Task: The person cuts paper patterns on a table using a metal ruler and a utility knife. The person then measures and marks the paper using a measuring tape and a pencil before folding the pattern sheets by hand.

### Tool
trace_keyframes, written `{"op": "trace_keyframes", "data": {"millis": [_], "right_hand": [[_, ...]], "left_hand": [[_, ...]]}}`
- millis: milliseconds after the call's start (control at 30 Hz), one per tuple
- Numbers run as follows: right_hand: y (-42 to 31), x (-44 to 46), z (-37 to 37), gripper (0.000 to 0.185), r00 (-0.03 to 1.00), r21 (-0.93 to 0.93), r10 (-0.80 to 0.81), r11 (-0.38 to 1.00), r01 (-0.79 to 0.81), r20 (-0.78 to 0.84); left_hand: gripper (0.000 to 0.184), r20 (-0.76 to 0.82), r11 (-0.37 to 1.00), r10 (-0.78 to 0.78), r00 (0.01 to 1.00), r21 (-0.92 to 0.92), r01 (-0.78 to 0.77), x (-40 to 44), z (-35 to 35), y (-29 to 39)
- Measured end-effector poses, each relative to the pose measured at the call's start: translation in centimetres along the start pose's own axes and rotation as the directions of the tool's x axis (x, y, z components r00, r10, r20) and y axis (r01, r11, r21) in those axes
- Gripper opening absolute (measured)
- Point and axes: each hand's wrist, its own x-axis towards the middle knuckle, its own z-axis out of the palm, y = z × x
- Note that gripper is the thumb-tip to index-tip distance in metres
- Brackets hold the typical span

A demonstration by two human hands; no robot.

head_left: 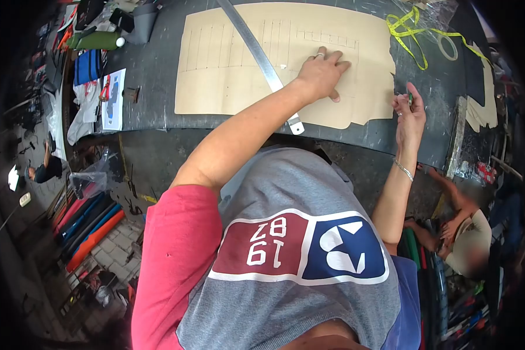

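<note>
A large tan paper sheet (233,87) with ruled pencil lines and a row of small boxes lies on the dark table. My left hand (321,76) rests on its right half, fingers spread and a ring on one. A metal ruler (248,41) crosses the sheet diagonally and passes under my left forearm; its lower end sticks out past the sheet's near edge. Just off the sheet's right edge, my right hand (409,111) is closed round a thin green object (410,99), mostly hidden by the fingers.
A yellow measuring tape (411,35) and a tape roll (447,48) lie at the table's back right, near torn paper scraps (481,105). On the left are a printed sheet (113,99), a blue bundle (88,67) and a green roll (96,40). A person (469,233) sits at lower right.
</note>
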Motion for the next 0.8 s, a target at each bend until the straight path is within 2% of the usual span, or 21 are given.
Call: {"op": "trace_keyframes", "data": {"millis": [100, 200, 300, 367, 433, 500, 533, 567, 700, 800], "right_hand": [[-0.8, -1.6, 0.6, 0.042, 0.996, 0.047, -0.027, 0.998, 0.031, -0.083], [-1.1, -3.6, 0.6, 0.038, 0.987, 0.054, -0.053, 0.997, 0.062, -0.154], [-1.0, -5.9, 2.1, 0.033, 0.967, -0.061, -0.151, 0.988, 0.141, -0.205], [0.1, -7.1, 3.6, 0.03, 0.954, -0.146, -0.196, 0.975, 0.166, -0.229], [-0.2, -8.7, 7.6, 0.028, 0.954, -0.259, -0.159, 0.962, 0.092, -0.253], [1.1, -9.9, 11.1, 0.028, 0.972, -0.178, -0.059, 0.984, 0.018, -0.228], [1.4, -10.3, 13.2, 0.028, 0.975, -0.205, -0.075, 0.978, 0.031, -0.208], [1.8, -10.8, 15.5, 0.029, 0.98, -0.228, -0.083, 0.973, 0.041, -0.179], [2.7, -12.5, 22.7, 0.034, 0.992, -0.296, -0.073, 0.954, 0.041, -0.1], [3.5, -12.2, 24.5, 0.036, 0.993, -0.342, -0.103, 0.937, 0.075, -0.063]], "left_hand": [[0.08, -0.278, 0.971, 0.098, 0.956, -0.185, -0.153, -1.5, 2.4, -1.6], [0.053, -0.413, 0.82, 0.011, 0.911, -0.518, -0.245, -4.3, 2.1, -2.1], [0.031, -0.214, 0.558, 0.088, 0.973, -0.799, -0.226, -8.9, -2.6, -2.7], [0.028, -0.375, 0.485, 0.27, 0.887, -0.743, -0.461, -12.1, -6.8, -3.0], [0.035, -0.398, 0.458, 0.439, 0.806, -0.672, -0.581, -15.6, -12.8, -4.0], [0.03, -0.697, 0.358, 0.506, 0.508, -0.366, -0.859, -18.0, -15.6, -4.9], [0.031, -0.838, 0.275, 0.335, 0.43, -0.349, -0.896, -19.4, -16.7, -4.1], [0.031, -0.894, 0.23, 0.244, 0.377, -0.324, -0.917, -20.5, -17.5, -4.0], [0.029, -0.878, 0.237, 0.285, 0.384, -0.323, -0.916, -23.7, -20.7, -4.9], [0.028, -0.864, 0.283, 0.288, 0.413, -0.335, -0.899, -25.2, -22.2, -5.5]]}}
